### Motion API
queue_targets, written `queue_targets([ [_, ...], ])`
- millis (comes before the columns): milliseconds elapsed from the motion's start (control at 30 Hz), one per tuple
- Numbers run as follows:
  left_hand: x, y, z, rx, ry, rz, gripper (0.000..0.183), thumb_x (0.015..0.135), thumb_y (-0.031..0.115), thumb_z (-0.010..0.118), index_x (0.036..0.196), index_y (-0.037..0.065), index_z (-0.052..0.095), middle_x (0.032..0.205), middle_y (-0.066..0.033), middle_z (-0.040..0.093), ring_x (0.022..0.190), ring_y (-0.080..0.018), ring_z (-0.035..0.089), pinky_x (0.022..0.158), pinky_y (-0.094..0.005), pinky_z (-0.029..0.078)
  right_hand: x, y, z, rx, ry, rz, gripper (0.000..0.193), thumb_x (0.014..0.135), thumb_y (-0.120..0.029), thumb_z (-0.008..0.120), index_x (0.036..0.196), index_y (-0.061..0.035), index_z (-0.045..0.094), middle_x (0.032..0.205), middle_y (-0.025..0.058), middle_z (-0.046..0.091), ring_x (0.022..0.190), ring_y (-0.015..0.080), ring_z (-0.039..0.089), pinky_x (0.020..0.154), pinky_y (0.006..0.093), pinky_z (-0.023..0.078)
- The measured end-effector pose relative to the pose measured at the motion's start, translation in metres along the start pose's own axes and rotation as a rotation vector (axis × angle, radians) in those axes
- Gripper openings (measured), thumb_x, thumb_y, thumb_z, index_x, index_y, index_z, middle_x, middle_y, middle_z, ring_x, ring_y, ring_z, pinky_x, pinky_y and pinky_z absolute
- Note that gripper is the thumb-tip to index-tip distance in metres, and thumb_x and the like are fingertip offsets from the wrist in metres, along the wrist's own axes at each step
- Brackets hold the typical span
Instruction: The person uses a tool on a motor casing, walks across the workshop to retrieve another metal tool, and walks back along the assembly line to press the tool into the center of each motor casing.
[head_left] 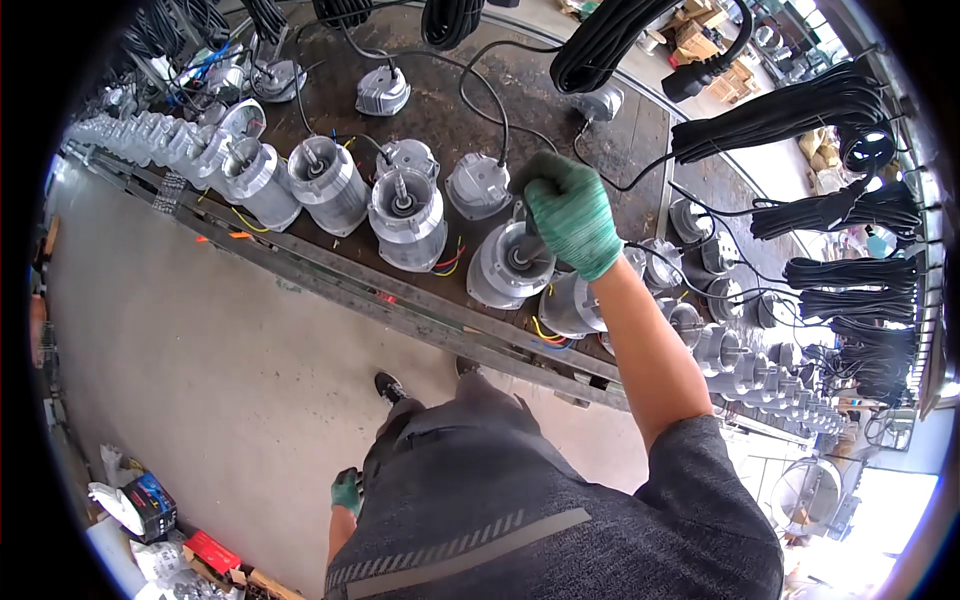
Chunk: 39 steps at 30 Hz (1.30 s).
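Observation:
My right hand (572, 218), in a green glove with dark fingers, is closed above a grey metal motor (508, 272) on the bench. Its fingers curl downward, and what they hold, if anything, is hidden behind the glove. The motor stands upright, its shaft end up near the heel of my hand. Down at my side, away from the bench, hangs my left hand (346, 491) in a matching glove; its fingers are too small and dark to read. A grey cast cover (479, 186) with a black cable lies just left of my right hand.
Several more motors (407, 222) line the edge of the dark bench (330, 262), with coloured wires at their bases. Bundles of black cable (780, 115) hang along the far side, their leads looping across the bench. Boxes (150, 505) stand on the floor behind, at lower left.

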<state>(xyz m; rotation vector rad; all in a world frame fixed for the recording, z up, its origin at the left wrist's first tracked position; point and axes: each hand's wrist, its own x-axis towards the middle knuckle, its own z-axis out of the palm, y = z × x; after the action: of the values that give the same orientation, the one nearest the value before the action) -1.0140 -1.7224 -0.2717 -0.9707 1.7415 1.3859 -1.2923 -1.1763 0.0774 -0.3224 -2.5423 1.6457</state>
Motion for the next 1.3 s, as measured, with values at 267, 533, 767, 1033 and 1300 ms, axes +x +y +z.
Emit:
queue_targets([
  [267,0.021,0.021,-0.015,-0.069,-0.003,0.024,0.032,0.097,0.029,0.055,0.123,0.011,0.057,0.112,-0.0079,0.066,0.095,-0.0235,0.063,0.076,-0.0401,0.049,0.005,0.012,0.007,-0.011,0.045,-0.016,0.02,0.083,0.001,0.046,0.086,-0.0005,0.066,0.062,0.0015,0.055,0.055,0.0088,0.051,0.051,0.0265,0.043],
  [533,0.023,0.016,-0.022,-0.014,0.002,0.053,0.03,0.097,0.028,0.056,0.123,0.013,0.056,0.108,-0.0065,0.066,0.091,-0.0219,0.062,0.072,-0.0403,0.05,0.015,-0.098,0.006,0.216,0.106,-0.295,0.024,0.084,0.003,0.041,0.084,0.0029,0.065,0.059,0.0033,0.057,0.046,0.0082,0.051,0.043,0.0227,0.041],
  [767,0.034,-0.019,-0.054,-0.137,0.008,0.033,0.028,0.096,0.027,0.056,0.121,0.013,0.056,0.106,-0.0073,0.067,0.088,-0.0223,0.063,0.071,-0.0394,0.051,0.074,-0.107,0.075,0.354,0.056,-0.379,0.025,0.086,-0.001,0.041,0.087,0.0024,0.066,0.056,0.0048,0.052,0.04,0.0138,0.054,0.031,0.0285,0.043],
  [1033,0.037,-0.019,-0.091,-0.132,0.029,0.033,0.029,0.096,0.028,0.056,0.121,0.013,0.056,0.107,-0.0087,0.067,0.089,-0.0228,0.064,0.07,-0.0392,0.051,0.112,-0.087,0.136,0.134,0.065,-0.163,0.021,0.087,0.0,0.046,0.085,0.002,0.066,0.06,0.0041,0.055,0.048,0.0105,0.05,0.045,0.0261,0.043],
  [1300,0.046,-0.01,-0.137,-0.148,0.002,0.063,0.03,0.096,0.029,0.055,0.123,0.013,0.056,0.108,-0.0076,0.067,0.091,-0.0228,0.064,0.071,-0.0407,0.05,0.121,-0.037,0.157,0.034,0.075,-0.049,0.022,0.084,0.001,0.045,0.083,0.0,0.067,0.064,0.0036,0.058,0.051,0.0103,0.052,0.047,0.0271,0.045],
])
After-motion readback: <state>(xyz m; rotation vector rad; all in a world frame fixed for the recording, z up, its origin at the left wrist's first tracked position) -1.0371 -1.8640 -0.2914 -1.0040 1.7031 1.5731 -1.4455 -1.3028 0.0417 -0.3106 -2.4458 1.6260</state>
